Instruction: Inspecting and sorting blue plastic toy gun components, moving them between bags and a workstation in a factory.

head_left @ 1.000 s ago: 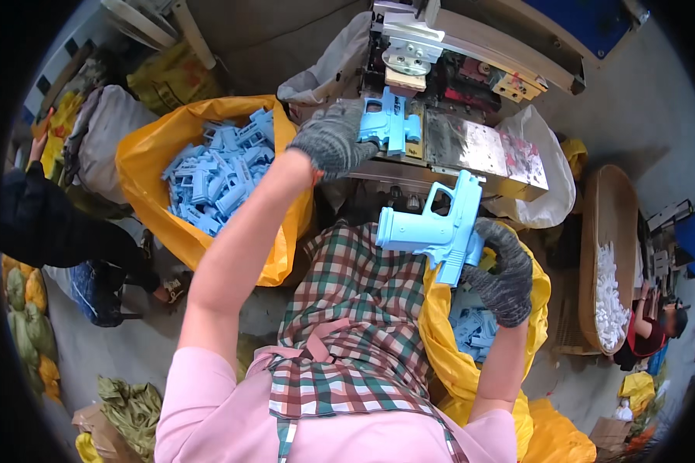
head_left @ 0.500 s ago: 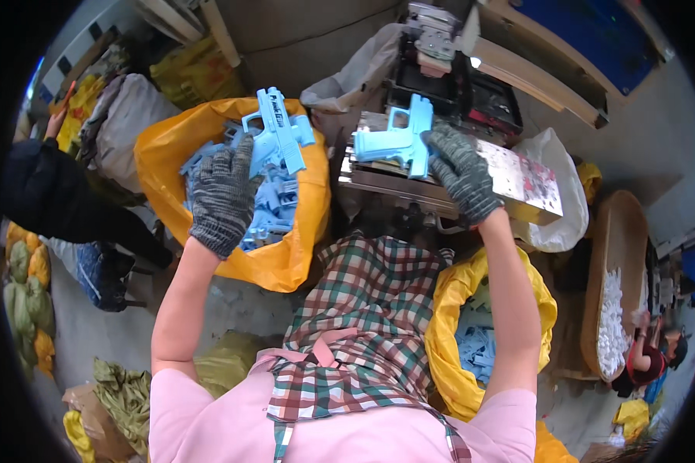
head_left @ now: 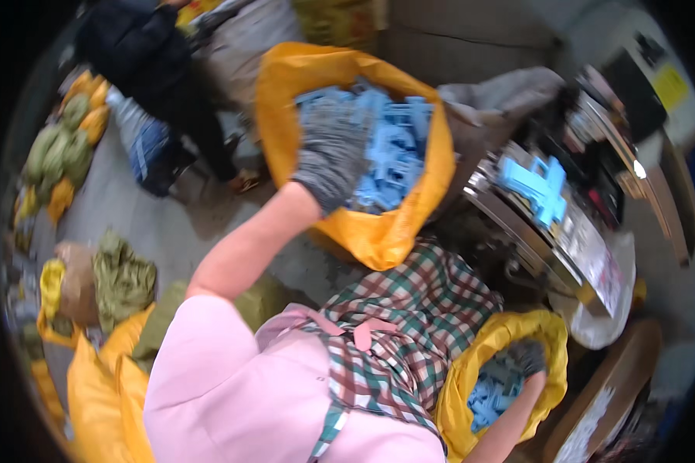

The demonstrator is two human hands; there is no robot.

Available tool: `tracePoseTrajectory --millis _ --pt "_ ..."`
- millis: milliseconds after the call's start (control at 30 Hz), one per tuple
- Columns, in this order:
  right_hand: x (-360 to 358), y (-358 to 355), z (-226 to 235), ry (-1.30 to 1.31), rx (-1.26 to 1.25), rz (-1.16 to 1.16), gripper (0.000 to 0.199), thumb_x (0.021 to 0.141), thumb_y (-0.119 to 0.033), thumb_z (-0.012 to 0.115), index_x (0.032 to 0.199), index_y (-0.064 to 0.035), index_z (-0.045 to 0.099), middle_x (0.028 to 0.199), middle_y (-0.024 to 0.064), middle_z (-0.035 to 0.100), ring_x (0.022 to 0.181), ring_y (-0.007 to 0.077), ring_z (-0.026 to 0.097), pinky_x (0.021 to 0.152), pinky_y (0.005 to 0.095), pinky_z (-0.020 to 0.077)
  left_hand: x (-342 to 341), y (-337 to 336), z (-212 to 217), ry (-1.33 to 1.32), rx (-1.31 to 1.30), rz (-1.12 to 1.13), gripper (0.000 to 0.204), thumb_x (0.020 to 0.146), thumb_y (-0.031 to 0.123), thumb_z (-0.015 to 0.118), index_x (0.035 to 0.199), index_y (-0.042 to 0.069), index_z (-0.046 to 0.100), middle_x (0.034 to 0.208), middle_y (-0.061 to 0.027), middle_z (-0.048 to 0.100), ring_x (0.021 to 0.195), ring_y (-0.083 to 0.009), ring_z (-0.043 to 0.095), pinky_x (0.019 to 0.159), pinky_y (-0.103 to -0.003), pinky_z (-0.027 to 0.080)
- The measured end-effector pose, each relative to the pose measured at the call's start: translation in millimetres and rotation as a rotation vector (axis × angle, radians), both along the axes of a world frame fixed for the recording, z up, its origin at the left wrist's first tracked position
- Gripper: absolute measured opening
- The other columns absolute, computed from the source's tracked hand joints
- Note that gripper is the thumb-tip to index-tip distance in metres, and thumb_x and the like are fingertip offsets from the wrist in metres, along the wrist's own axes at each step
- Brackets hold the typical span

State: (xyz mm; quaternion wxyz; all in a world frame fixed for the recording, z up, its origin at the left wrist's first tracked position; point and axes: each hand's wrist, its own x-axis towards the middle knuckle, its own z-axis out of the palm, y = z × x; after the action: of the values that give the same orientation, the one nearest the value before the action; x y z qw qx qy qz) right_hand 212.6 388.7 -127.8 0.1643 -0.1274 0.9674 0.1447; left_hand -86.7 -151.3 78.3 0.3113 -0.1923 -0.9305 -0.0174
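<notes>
Blur hides whether the left hand (head_left: pixel 333 150), gloved in grey knit, pinches any of the light-blue plastic pistol-shaped pieces (head_left: pixel 398 150) heaped below it in an orange plastic bag (head_left: pixel 394 243), far left. The right hand (head_left: pixel 527 357) is inside a yellow plastic bag (head_left: pixel 455 401) of light-blue plastic parts (head_left: pixel 486 401), near right; its grip cannot be told. One light-blue plastic toy pistol (head_left: pixel 539 187) lies on a silvery metal machine bed (head_left: pixel 594 258), far right.

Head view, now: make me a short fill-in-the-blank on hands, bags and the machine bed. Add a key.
1. The left hand is at the mouth of the larger bag, coloured ____.
2. The right hand is inside the smaller bag, coloured ____.
3. The toy pistol on the metal bed is light ____.
4. In the picture, the metal bed lies to the larger bag's ____.

Missing: orange; yellow; blue; right.
</notes>
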Motion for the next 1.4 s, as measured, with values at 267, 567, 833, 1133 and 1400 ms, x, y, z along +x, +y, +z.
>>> tracePoseTrajectory --millis 267,567,833,1133,1400 --pt "-194.8 -158.7 -74.4 -0.315 -0.077 -0.132 0.058 0.09 -0.047 0.043 0.122 0.0001 0.054 0.119 0.0207 0.056 0.104 0.0363 0.055 0.089 0.0448 0.0445 137.9 79.4 -36.1 -0.056 0.025 -0.847 0.024 0.067 0.029 0.06 0.067 0.006 0.068 0.066 -0.0102 0.063 0.066 -0.0271 0.063 0.056 -0.038 0.046" --pt "-256.6 -263.0 -92.9 -0.024 0.37 0.012 0.042 0.092 -0.03 0.042 0.117 -0.0004 0.057 0.106 0.0169 0.061 0.094 0.0293 0.059 0.087 0.0405 0.0482 181.5 56.9 -90.5 -0.463 -0.261 -0.724 0.026 0.089 0.021 0.06 0.104 0.002 0.066 0.095 -0.013 0.068 0.086 -0.0256 0.066 0.07 -0.035 0.052" --pt "-47.4 -39.6 -87.8 -0.116 0.416 -0.646 0.033 0.09 -0.025 0.046 0.109 -0.0048 0.063 0.098 0.0154 0.066 0.088 0.0306 0.063 0.083 0.0404 0.0509 174.4 80.9 -102.8 -0.541 0.064 -0.949 0.021 0.083 0.017 0.053 0.098 0.013 0.068 0.094 -0.009 0.066 0.09 -0.0284 0.063 0.077 -0.038 0.05" --pt "22.6 -159.9 200.7 0.49 -0.99 -0.328 0.018 0.07 -0.008 0.067 0.088 -0.006 0.068 0.087 0.0128 0.067 0.084 0.0287 0.065 0.077 0.0355 0.0506 162.6 137.9 -68.9 -0.901 0.501 -1.239 0.071 0.081 0.026 0.068 0.138 0.0 0.036 0.132 -0.022 0.044 0.122 -0.0372 0.044 0.105 -0.042 0.034" --pt "-24.2 -222.3 233.9 0.437 -0.637 -0.321 0.041 0.062 -0.011 0.077 0.101 -0.0081 0.065 0.12 0.0145 0.057 0.102 0.0347 0.058 0.09 0.0408 0.0459 139.8 149.4 -43.6 -0.903 0.078 -1.006 0.075 0.07 0.023 0.074 0.135 0.005 0.042 0.096 -0.0164 0.061 0.086 -0.0317 0.06 0.076 -0.041 0.048"
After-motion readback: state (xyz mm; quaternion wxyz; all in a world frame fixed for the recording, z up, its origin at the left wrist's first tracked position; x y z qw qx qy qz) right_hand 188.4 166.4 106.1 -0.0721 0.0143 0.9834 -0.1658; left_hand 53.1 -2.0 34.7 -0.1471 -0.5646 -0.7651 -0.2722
